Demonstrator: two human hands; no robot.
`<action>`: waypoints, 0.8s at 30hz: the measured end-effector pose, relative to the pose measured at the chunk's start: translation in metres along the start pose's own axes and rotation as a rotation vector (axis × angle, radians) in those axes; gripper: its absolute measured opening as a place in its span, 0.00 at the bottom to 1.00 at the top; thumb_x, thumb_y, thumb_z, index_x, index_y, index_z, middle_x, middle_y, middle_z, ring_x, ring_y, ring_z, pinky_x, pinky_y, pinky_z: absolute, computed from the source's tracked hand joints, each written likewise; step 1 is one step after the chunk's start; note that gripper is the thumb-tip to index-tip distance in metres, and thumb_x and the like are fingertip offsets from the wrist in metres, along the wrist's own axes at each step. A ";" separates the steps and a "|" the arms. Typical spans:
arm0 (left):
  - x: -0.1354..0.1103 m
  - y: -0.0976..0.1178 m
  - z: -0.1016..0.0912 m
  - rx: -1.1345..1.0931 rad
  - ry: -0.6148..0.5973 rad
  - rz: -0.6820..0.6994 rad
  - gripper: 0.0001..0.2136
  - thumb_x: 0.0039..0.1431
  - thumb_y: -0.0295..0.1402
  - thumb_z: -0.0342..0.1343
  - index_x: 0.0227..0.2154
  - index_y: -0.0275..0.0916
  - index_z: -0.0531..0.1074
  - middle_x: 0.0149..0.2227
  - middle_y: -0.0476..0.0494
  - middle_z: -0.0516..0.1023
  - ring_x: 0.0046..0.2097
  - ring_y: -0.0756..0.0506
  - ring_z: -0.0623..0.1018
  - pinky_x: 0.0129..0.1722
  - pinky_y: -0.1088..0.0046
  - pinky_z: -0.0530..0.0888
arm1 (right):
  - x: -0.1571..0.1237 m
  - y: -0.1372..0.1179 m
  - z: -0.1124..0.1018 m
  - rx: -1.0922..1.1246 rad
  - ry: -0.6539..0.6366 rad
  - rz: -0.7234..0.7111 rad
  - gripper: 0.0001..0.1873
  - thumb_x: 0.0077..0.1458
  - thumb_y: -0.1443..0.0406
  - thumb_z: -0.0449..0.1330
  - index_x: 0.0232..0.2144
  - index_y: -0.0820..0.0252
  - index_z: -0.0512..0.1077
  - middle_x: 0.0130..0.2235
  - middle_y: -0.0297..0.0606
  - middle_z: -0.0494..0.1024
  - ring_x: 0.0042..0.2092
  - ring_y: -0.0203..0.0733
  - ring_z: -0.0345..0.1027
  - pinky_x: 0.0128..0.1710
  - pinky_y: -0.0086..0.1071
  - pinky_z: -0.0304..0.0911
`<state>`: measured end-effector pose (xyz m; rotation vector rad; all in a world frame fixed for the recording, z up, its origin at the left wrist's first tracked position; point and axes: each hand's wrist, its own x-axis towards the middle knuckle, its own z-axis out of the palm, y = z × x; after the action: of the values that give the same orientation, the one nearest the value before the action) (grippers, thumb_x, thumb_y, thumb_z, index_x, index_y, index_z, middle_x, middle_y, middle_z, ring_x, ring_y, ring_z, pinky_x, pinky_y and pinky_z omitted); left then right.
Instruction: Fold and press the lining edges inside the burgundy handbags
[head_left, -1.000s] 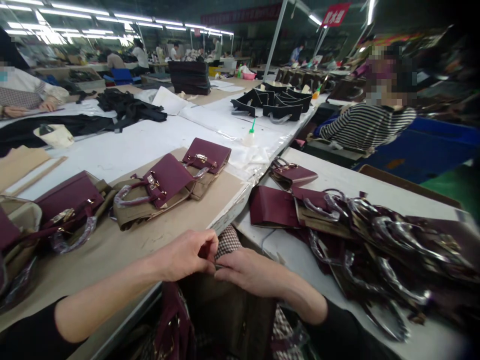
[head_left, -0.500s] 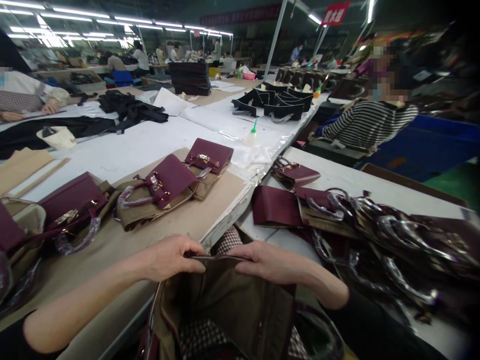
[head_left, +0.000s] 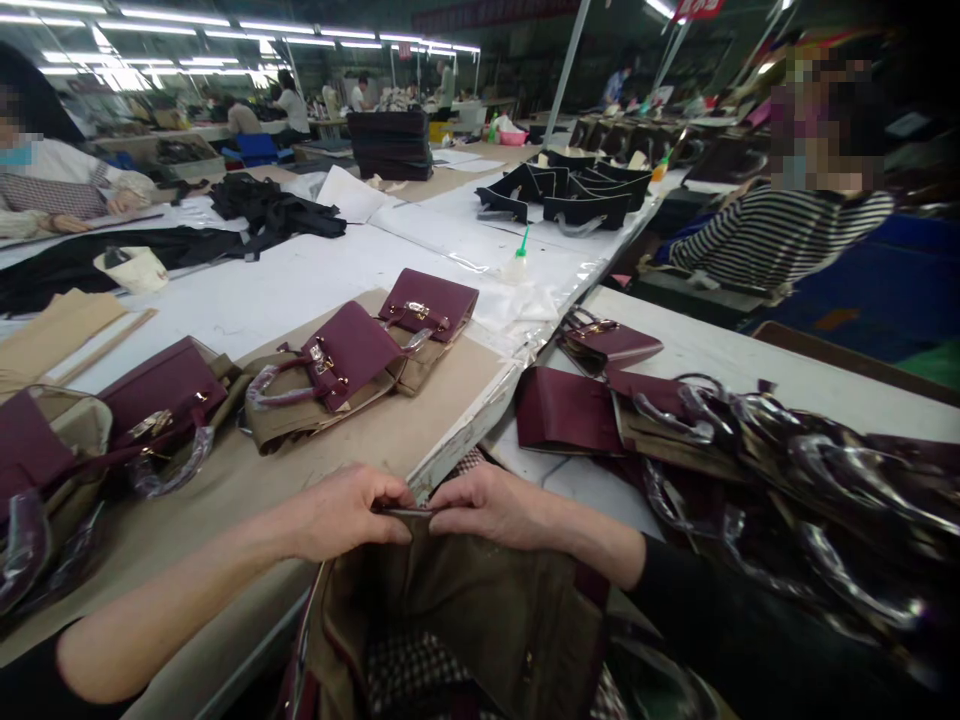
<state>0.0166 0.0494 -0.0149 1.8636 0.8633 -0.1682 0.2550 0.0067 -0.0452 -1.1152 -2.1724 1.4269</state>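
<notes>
A burgundy handbag with an olive-brown lining point(head_left: 480, 590) lies over my lap, its lining side facing me. My left hand point(head_left: 349, 515) pinches the upper edge of it between thumb and fingers. Close beside, my right hand point(head_left: 487, 508) grips the same edge, with a small gap between the two hands. A zip shows on the lining's right part. Checked cloth is visible below the bag. On the brown paper to the left, a burgundy handbag point(head_left: 356, 345) with a wrapped handle lies nearest my left hand.
On the right bench, several burgundy handbags point(head_left: 675, 420) lie heaped with plastic-wrapped handles. A small bottle with a green tip point(head_left: 520, 262) stands on the white table. Black bag pieces point(head_left: 577, 195) lie behind it. A person in a striped top point(head_left: 780, 235) sits at right, another person at far left.
My right hand has slid left along the bag's edge, closer to my left hand. My left hand keeps its grip. The view has shifted slightly.
</notes>
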 end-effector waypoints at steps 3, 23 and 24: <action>0.000 -0.004 -0.002 -0.064 -0.036 0.030 0.09 0.55 0.36 0.61 0.36 0.38 0.78 0.28 0.55 0.70 0.32 0.50 0.67 0.31 0.78 0.61 | 0.001 0.005 -0.001 0.050 -0.037 -0.027 0.13 0.61 0.60 0.61 0.41 0.60 0.81 0.29 0.30 0.77 0.32 0.37 0.67 0.34 0.25 0.61; 0.005 -0.002 0.001 0.046 0.028 0.049 0.12 0.63 0.43 0.55 0.34 0.40 0.76 0.26 0.56 0.65 0.31 0.51 0.65 0.30 0.77 0.60 | 0.000 0.006 0.003 0.073 -0.064 -0.054 0.15 0.63 0.65 0.56 0.47 0.62 0.78 0.36 0.35 0.80 0.36 0.39 0.70 0.38 0.29 0.64; 0.006 -0.001 0.002 0.047 0.030 0.048 0.12 0.63 0.43 0.55 0.34 0.40 0.77 0.26 0.56 0.65 0.30 0.51 0.66 0.30 0.77 0.60 | 0.000 0.006 0.003 0.070 -0.058 -0.049 0.15 0.62 0.65 0.56 0.46 0.63 0.78 0.35 0.34 0.79 0.35 0.38 0.69 0.37 0.28 0.63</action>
<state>0.0203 0.0506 -0.0195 1.9331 0.8406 -0.1313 0.2562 0.0061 -0.0520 -1.0020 -2.1555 1.5193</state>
